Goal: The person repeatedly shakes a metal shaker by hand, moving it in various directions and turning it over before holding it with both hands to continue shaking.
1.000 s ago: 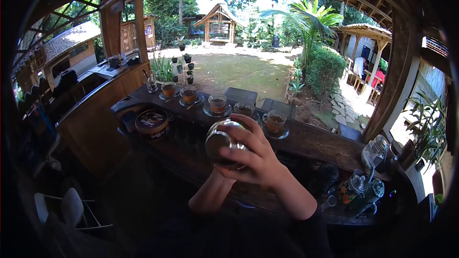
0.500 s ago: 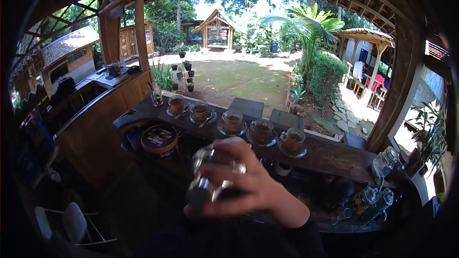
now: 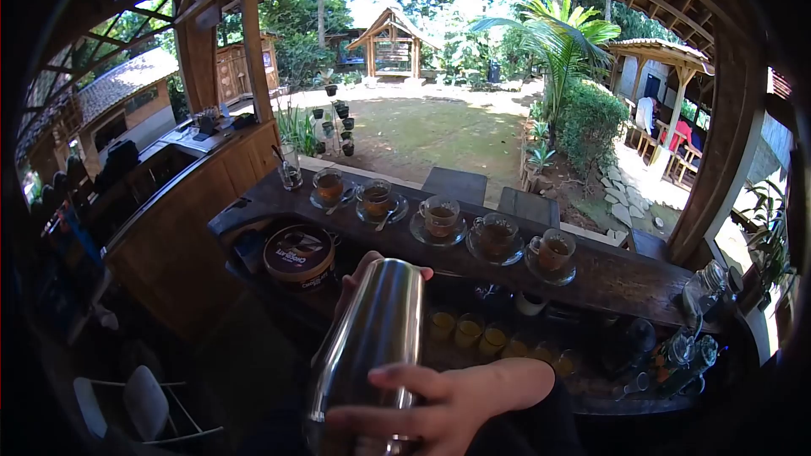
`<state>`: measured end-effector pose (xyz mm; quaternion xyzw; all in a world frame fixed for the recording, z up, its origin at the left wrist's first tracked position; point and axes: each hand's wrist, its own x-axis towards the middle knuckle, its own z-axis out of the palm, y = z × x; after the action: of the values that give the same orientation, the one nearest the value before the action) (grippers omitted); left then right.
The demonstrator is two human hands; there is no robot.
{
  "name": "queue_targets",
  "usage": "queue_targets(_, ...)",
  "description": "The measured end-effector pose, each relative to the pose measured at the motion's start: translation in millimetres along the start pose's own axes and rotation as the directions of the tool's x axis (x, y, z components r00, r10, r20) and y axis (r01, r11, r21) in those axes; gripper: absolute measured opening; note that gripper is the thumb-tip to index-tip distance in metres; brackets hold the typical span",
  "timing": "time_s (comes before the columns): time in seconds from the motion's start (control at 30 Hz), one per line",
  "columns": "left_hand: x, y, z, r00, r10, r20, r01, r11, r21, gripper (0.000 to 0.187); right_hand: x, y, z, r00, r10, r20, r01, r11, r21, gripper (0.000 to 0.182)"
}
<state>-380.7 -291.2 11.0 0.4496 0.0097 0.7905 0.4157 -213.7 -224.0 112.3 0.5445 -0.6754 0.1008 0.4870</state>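
Note:
A shiny metal cocktail shaker (image 3: 384, 317) is tilted close in front of me, its far end pointing away towards the counter. My right hand (image 3: 452, 401) is closed round its near, lower part. Behind the far end, fingers of my left hand (image 3: 355, 277) show on both sides of the metal, and most of that hand is hidden by the shaker. On the counter beyond it stands a row of glass cups (image 3: 440, 221) of brown drink on glass saucers. Several small glasses (image 3: 468, 332) of yellow drink stand on the lower level to the right.
A round tub with a dark lid (image 3: 297, 253) sits on the left. A glass holding utensils (image 3: 290, 171) stands at the wooden counter's (image 3: 621, 291) far left end. Glass jars (image 3: 708, 285) crowd its right end. A white chair (image 3: 145, 403) is at lower left. People sit outside, far right.
The shaker has swung from a blurred pose, nearly end-on, to a long tilted one, with my right hand lower on it. Fingers of my left hand now show at its far end.

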Motion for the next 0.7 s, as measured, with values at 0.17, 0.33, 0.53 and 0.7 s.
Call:
queue_targets(0.17,-7,19,-16,0.989,-0.027,0.146,0.033,0.999,-0.043,0.056,-40,74,15,0.944,0.229,-0.239,-0.231,0.973,0.022,0.053)
queue_targets(0.33,20,16,-28,0.923,-0.044,0.381,0.089,0.991,-0.101,0.07,-12,24,9,0.991,0.11,-0.082,-0.109,0.994,0.009,0.036)
queue_targets(0.53,14,2,-12,0.914,0.041,0.404,0.046,0.978,-0.203,0.069,-20,43,-3,0.989,0.095,-0.109,-0.091,0.995,0.035,0.039)
queue_targets(0.7,42,-29,10,0.923,0.048,0.382,0.15,0.868,-0.473,0.055,-45,54,-2,0.944,0.26,-0.203,-0.264,0.964,0.006,0.05)
